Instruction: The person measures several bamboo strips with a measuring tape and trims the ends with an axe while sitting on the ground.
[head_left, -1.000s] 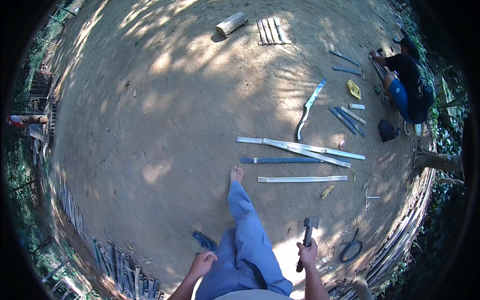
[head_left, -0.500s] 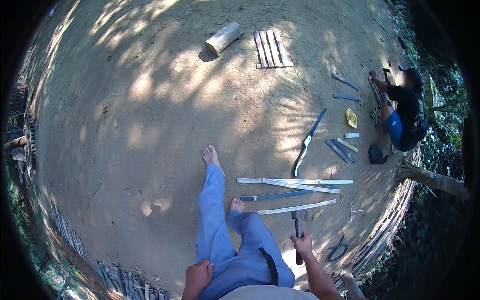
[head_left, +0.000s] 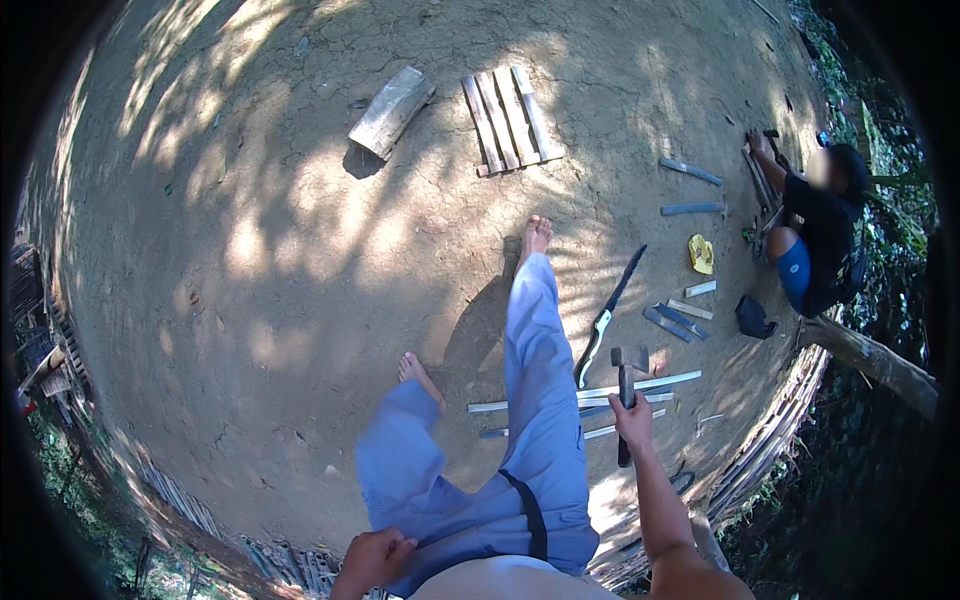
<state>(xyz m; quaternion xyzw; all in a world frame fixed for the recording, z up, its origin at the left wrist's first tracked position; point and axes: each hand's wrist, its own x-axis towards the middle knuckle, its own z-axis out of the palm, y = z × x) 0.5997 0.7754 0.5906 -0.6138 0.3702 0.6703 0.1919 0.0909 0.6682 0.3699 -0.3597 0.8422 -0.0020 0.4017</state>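
My right hand (head_left: 632,420) is wrapped round the dark handle of a hatchet (head_left: 626,385), its metal head pointing away from me over the bamboo strips (head_left: 655,381) on the ground. At my left thigh, my left hand (head_left: 378,557) is closed with curled fingers against the blue-grey trousers (head_left: 535,340); whether it pinches the cloth is hidden. Just beyond the strips lies a folding saw (head_left: 604,325) with a pale handle and dark blade. My right leg stretches forward and partly covers the strips.
A cut log (head_left: 392,112) and a slatted bamboo panel (head_left: 513,120) lie ahead. Short bamboo pieces (head_left: 690,172) and a yellow crumpled item (head_left: 701,254) lie to the right. Another person (head_left: 822,225) crouches at the right edge, near a tree trunk (head_left: 870,362).
My right leg has swung forward past the strips, and the view has shifted. The hatchet in my right hand has moved forward, over the strips. My left hand stays beside the thigh.
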